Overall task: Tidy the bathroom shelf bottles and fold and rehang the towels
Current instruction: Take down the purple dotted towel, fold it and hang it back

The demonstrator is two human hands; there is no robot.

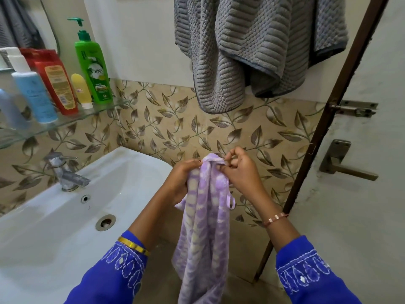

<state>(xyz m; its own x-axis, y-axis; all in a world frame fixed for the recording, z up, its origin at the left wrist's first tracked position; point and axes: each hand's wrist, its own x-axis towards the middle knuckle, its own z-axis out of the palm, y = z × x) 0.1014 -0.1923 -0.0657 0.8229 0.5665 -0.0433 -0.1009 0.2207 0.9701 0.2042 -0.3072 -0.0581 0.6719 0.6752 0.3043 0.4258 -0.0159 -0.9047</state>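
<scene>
The towel step is in hand, not the bottles. Both hands hold the lilac towel (206, 216) up by its top edge, in front of the leaf-patterned tiles (153, 128) and just right of the sink (65, 216); the rest of it hangs straight down between the forearms. The left hand (182, 183) has its fingers curled round the bunched cloth at the upper left. The right hand (238, 172) pinches the top corner between thumb and fingertips — the other fingers are curled in. A small loop (231, 201) dangles from the right edge.

The towel looks gathered rather than folded, so the next move probably calls for spreading the top edge flat and matching corners — or finding that loop to hang it.

The grey towel (252, 51) hangs above in uneven drapes and likely needs refolding. The bottles (65, 80) stand in a row on the glass shelf (98, 110).
</scene>
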